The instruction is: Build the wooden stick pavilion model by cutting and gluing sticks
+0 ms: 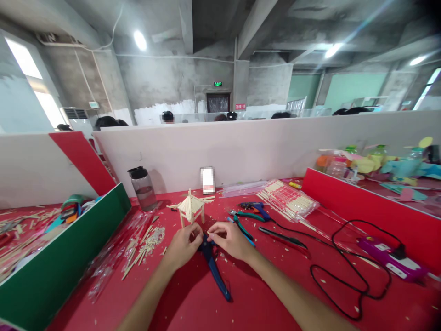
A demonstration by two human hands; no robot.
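My left hand (183,245) and my right hand (230,239) meet over the red table (268,303), fingers pinched together. Between their fingertips is a small pale stick piece (204,235), too small to make out clearly. Right under the hands lie dark blue-handled pliers (215,271), handles pointing toward me. Just beyond the hands stands a small wooden pavilion model (191,208) made of sticks.
Loose sticks and chips (144,246) lie left of the hands. A dark water bottle (143,188) stands at the back. To the right are a blue glue gun (257,209), green-handled pliers (243,223), packs of chopsticks (289,200), a black cable (344,271) and a purple power strip (392,259).
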